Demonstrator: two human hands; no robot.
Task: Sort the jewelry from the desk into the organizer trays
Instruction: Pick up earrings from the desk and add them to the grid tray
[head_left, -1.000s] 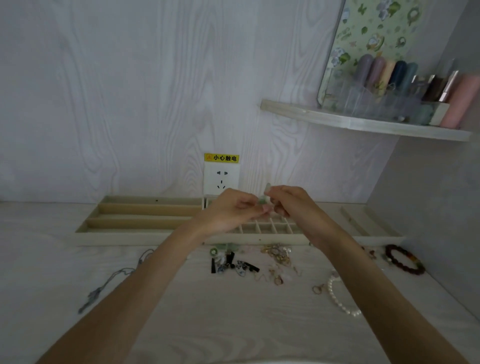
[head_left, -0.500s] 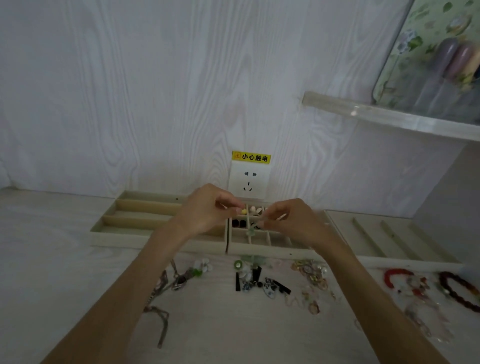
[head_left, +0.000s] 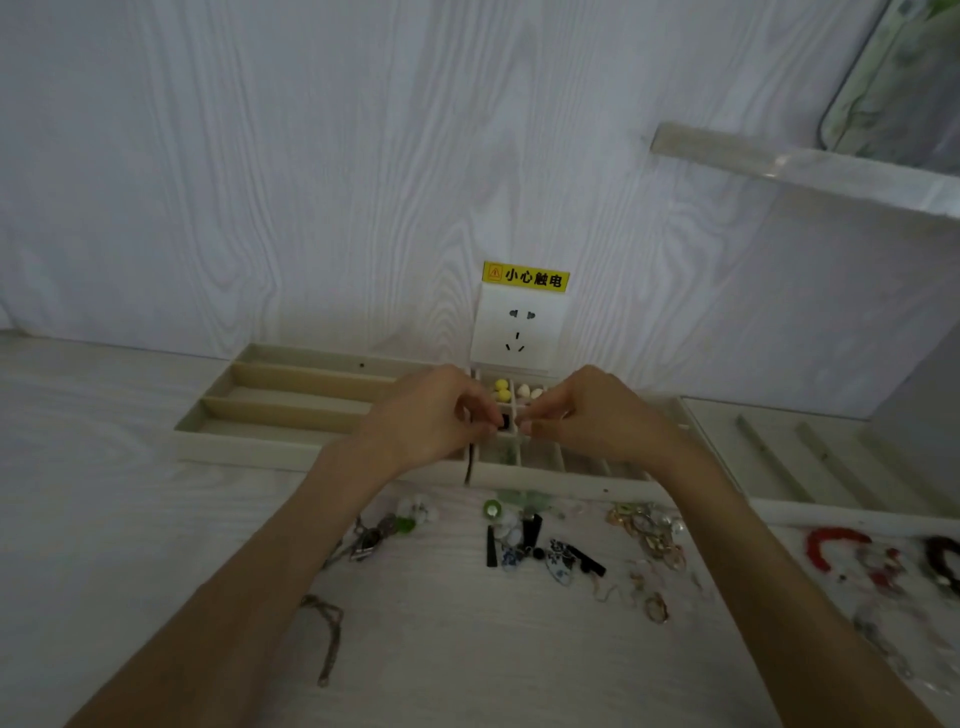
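My left hand (head_left: 436, 415) and my right hand (head_left: 587, 415) meet fingertip to fingertip over the middle organizer tray (head_left: 550, 480), which has small compartments. Each hand pinches a tiny jewelry piece between thumb and forefinger; the fingers mostly hide it. Yellow beads (head_left: 501, 391) and white beads (head_left: 528, 391) lie in the back compartments, and a black piece (head_left: 503, 422) sits just below my fingertips. Loose on the desk are black and blue-white earrings (head_left: 543, 553), gold rings (head_left: 649, 530), a green bead (head_left: 491, 508) and a chain necklace (head_left: 328, 636).
A long-slot tray (head_left: 291, 410) stands left of the middle one, and another slotted tray (head_left: 779, 457) lies to the right. A red bracelet (head_left: 831, 545) and a dark bracelet (head_left: 943, 561) lie at the far right. A wall socket (head_left: 517, 330) is behind the trays, with a shelf (head_left: 810, 171) above right.
My view has swung left, so the shelf slid toward the right edge. Both hands stayed joined and sank lower over the compartment tray.
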